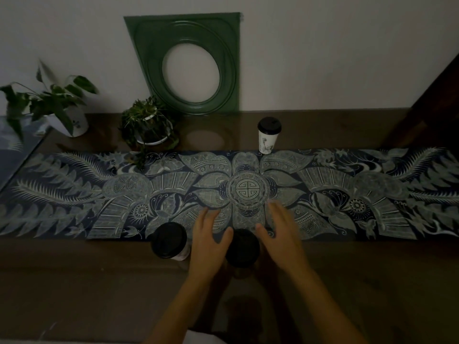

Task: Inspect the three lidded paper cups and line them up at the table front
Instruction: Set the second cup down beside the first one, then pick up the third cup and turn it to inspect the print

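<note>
**Two cups at front edge, third still at back**

We see the centre cup (242, 248) upright at the table (74, 281) front, long axis vertical, black lid facing up at us. Contents not visible; lid is on.

Our left hand (211, 240) sits at its 9 o'clock, right hand (282, 234) at its 3 o'clock. Both have fingers straight and spread, pointing toward 12, thumbs angled in toward the lid. Neither grips anything. Whether the thumbs touch the lid we cannot tell; the hands are blurred.

The left cup (169, 240) stands upright just beside the left hand, at the centre cup's 9 o'clock, lid on, front edge of the patterned runner (347, 194) behind it.

The far cup (269, 135) stands upright at 12 o'clock, well apart, on the runner's back edge, lidded, white wall showing.

Further back: two potted plants (149, 125) at 10 o'clock and a green frame (188, 63) leaning on the wall.
</note>
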{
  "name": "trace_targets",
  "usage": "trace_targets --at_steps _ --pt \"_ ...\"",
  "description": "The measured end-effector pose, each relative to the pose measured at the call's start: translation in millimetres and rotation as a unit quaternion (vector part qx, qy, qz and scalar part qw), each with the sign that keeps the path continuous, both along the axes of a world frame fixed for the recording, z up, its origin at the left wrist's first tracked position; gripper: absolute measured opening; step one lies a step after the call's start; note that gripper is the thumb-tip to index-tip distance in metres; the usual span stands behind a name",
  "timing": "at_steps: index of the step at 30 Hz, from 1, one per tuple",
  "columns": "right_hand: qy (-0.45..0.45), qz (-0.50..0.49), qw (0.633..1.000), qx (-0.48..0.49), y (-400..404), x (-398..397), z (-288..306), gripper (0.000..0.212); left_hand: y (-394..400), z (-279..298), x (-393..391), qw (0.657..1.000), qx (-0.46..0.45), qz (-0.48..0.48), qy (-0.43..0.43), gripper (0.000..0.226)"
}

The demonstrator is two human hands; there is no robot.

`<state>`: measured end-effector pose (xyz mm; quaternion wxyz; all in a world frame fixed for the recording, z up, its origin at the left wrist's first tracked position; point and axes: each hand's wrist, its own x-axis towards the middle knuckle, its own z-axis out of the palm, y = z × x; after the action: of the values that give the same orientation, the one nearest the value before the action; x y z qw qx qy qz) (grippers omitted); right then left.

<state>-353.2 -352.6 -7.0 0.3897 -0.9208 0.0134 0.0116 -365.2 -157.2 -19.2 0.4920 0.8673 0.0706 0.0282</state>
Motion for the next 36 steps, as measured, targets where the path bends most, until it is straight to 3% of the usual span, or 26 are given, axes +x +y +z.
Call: trace_targets --at_steps 5,12,21,27,36 --pt "-0.099 0.012 0.988 -0.116 -5.8 29.2 40.5 0.083 1.1 35.8 33.0 0.976 0.169 -0.033 -0.132 0.066" --pt "-0.189 -0.015 0.973 -0.135 -16.7 82.9 89.3 0.088 -3.4 99.3 101.4 0.923 0.302 -0.027 -0.235 0.074" --pt "-0.18 -0.05 0.977 -0.102 -35.0 158.6 96.6 0.091 -22.9 112.8 190.1 0.917 0.304 -0.03 -0.258 0.077" --pt "-0.091 -0.092 0.992 0.005 -52.5 213.6 54.5 0.098 -50.5 83.2 249.8 0.931 0.289 -0.074 -0.21 0.078" --pt "0.032 -0.116 0.982 0.147 -64.5 274.5 -13.9 0.102 -95.6 28.9 328.5 0.96 0.208 -0.135 -0.131 0.074"
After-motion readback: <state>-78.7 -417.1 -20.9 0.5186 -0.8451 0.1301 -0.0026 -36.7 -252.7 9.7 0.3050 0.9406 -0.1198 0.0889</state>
